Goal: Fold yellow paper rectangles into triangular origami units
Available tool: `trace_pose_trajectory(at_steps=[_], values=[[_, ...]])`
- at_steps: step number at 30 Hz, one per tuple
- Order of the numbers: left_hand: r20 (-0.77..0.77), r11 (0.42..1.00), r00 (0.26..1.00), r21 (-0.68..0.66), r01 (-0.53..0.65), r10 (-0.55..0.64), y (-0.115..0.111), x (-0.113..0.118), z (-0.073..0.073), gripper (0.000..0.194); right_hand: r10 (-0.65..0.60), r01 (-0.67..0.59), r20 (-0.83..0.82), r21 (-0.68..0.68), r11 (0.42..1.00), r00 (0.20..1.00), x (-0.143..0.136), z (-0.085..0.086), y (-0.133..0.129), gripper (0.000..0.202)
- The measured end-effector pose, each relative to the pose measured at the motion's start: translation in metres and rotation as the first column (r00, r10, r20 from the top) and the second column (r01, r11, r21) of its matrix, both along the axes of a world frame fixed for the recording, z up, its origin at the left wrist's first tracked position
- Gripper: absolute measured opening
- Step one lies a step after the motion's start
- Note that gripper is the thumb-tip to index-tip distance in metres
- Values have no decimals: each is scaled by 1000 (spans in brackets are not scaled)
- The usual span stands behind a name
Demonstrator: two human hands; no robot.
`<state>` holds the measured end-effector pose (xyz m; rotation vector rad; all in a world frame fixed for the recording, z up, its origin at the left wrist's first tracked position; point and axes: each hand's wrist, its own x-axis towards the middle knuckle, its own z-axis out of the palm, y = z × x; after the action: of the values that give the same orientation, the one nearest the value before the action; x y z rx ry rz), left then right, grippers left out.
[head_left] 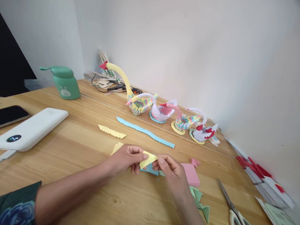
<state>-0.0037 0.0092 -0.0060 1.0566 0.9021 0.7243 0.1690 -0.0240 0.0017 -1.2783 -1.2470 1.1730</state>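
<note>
A small folded piece of yellow paper (148, 159) is held between both hands above the wooden table. My left hand (132, 156) pinches its left side between thumb and fingers. The thumb and fingers of my right hand (169, 165) are closed on its pointed right end. Under the hands lies blue paper (151, 169), partly covered. More yellow paper (116, 147) shows behind my left wrist. Beyond the hands rest a short yellow pleated strip (112, 131) and a long blue pleated strip (145, 131).
Several paper swans (140, 106) stand along the wall. A green bottle (67, 84), white power bank (35, 128) and phone (12, 115) are at left. Pink sheets (191, 175), green folded pieces (206, 213) and scissors (231, 203) lie at right on the table (93, 193).
</note>
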Motion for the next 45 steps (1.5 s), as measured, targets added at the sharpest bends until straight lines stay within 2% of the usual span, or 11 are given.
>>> trace_pose_trajectory(at_steps=[6,19,22,25,27,29,32,34,37,41,45], values=[[-31,999,999,43,20,-19,-1,0,-3,37,10,-10,26,5,1000,1000,-3,0,0,26],[-19,999,1000,36,16,-15,-3,1,2,35,28,-28,50,2,1000,998,-1,0,-1,21],[-16,999,1000,43,20,-20,-3,1,2,36,-23,-11,228,146,989,974,0,1,-4,14],[-3,998,999,55,43,-43,-3,1,1,36,-43,-129,420,372,919,907,1,3,-6,18],[30,997,998,55,57,-59,-3,1,0,39,-22,-183,453,405,896,891,1,3,-7,17],[88,997,993,31,71,-73,-2,1,0,45,-2,-131,383,320,938,924,2,3,-6,13],[144,995,984,19,100,-102,-2,1,2,49,42,-48,108,56,997,993,3,1,-3,13],[117,994,989,70,80,-88,-3,1,4,43,84,-96,-123,-96,991,989,3,-1,-1,18],[60,992,998,127,-20,12,-3,1,5,34,120,-193,-350,-181,964,929,2,-3,-1,20],[55,991,998,130,-16,9,-3,2,3,32,158,-239,-380,-176,955,911,-2,-6,-2,22],[30,991,999,135,14,-18,-4,2,2,31,211,-245,-230,-130,961,950,-3,-9,-2,21]])
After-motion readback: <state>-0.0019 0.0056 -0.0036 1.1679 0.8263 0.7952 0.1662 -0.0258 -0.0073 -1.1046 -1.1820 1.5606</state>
